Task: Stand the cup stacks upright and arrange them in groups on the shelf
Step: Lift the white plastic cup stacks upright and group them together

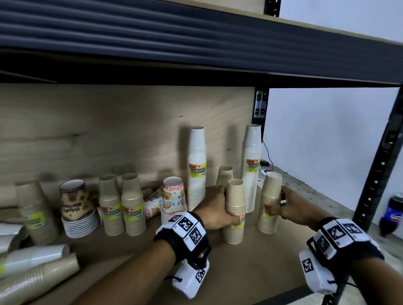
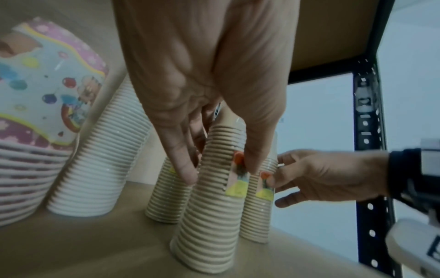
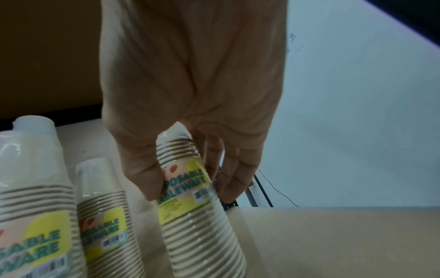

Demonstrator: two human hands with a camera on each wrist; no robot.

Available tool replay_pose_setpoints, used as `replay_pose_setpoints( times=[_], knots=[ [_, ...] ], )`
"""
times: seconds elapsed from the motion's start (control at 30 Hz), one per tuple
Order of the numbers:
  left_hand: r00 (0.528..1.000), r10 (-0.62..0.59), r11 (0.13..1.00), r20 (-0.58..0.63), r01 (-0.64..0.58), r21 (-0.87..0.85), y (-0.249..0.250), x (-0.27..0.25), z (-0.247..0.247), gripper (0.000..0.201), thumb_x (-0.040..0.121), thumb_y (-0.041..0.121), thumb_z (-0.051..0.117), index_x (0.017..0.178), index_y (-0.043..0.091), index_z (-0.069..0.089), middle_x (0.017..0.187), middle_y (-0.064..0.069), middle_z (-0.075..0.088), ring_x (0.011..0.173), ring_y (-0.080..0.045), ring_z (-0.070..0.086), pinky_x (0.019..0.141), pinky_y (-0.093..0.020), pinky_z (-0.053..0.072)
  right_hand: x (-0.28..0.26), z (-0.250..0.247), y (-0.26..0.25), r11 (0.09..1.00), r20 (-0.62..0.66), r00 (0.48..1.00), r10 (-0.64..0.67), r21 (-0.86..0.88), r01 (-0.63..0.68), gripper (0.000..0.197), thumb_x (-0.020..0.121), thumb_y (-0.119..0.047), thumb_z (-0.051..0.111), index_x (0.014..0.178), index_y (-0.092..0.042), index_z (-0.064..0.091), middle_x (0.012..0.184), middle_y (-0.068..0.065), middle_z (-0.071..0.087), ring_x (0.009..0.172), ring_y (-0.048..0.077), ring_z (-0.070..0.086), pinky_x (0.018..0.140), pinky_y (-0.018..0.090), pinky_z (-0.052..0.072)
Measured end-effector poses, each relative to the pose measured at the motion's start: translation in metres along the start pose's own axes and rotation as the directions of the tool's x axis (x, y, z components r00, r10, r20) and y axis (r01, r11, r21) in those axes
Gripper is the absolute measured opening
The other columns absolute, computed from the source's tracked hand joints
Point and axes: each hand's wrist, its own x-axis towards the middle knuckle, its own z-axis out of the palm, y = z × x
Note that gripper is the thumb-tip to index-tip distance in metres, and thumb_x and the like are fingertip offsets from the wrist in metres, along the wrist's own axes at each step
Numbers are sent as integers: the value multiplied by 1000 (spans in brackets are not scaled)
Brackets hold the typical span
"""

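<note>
Near the shelf's [image 1: 261, 266] right edge, the left hand [image 1: 213, 209] grips one upright kraft cup stack [image 1: 234, 211]. The right hand [image 1: 296, 206] pinches a tilted kraft stack [image 1: 269, 202].

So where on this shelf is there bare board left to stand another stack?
Bare board runs along the shelf's front edge, between the lying stacks at the left and the right hand. The back row is crowded, from the kraft stack to the white stacks.
</note>
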Motion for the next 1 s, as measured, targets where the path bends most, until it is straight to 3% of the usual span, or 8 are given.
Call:
replay_pose_setpoints(
  times=[0.07,0.13,0.23,0.33,0.43,0.5,0.77,1.0],
  knots=[
    [998,-18,1000,53,18,0,-1,-2,5,91,61,42,85,135,21,36,128,3,55,115,-17,56,100,-36,47,-2,1,-3,999,44,998,33,-17,-32,61,79,-22,78,129,-18,42,111,2,62,92,15,60,69,30,53],
    [998,-32,999,60,31,23,-2,-2,9,89,64,39,85,137,21,36,130,2,56,116,-18,56,100,-34,46,-3,4,-4,996,81,995,61,-71,-55,49,82,-19,75,122,-17,47,105,2,63,87,16,61,64,30,56],
    [998,-37,999,47,35,31,-1,-2,9,82,67,32,85,135,19,40,131,1,57,116,-19,57,98,-29,45,0,7,1,988,83,994,67,-144,-55,49,81,-19,77,121,-17,48,104,-3,62,88,15,64,71,33,61],
    [998,-50,999,44,49,22,0,0,9,78,68,26,85,133,17,43,131,-1,58,117,-19,56,93,-24,43,3,7,4,981,59,997,41,-194,-29,52,80,-20,78,123,-15,50,111,-3,62,84,12,64,66,23,54],
    [998,-57,998,38,57,21,1,3,12,80,68,27,85,135,16,42,132,-2,57,119,-20,56,97,-28,45,5,6,6,969,28,999,26,-245,-19,56,79,-24,79,126,-14,51,120,-1,61,100,16,59,86,27,48],
    [997,-66,998,37,66,-2,1,4,14,80,68,27,86,135,17,42,132,-2,57,119,-20,56,100,-30,45,7,7,7,969,20,999,27,-246,-21,56,80,-24,78,127,-14,50,120,-2,60,103,16,57,93,31,47],
    [995,-90,989,41,94,-115,1,11,26,82,70,23,85,138,17,40,134,-2,56,123,-21,54,107,-38,42,11,11,13,982,25,1000,16,-186,-11,53,81,-21,76,127,-18,49,119,-5,61,109,16,59,98,38,50],
    [991,-118,984,71,126,-129,4,11,27,83,66,24,85,136,16,42,131,-2,59,120,-21,57,105,-41,45,11,13,13,987,42,998,49,-157,-42,55,82,-20,75,130,-16,47,122,1,62,104,18,63,95,41,53]
  ],
)
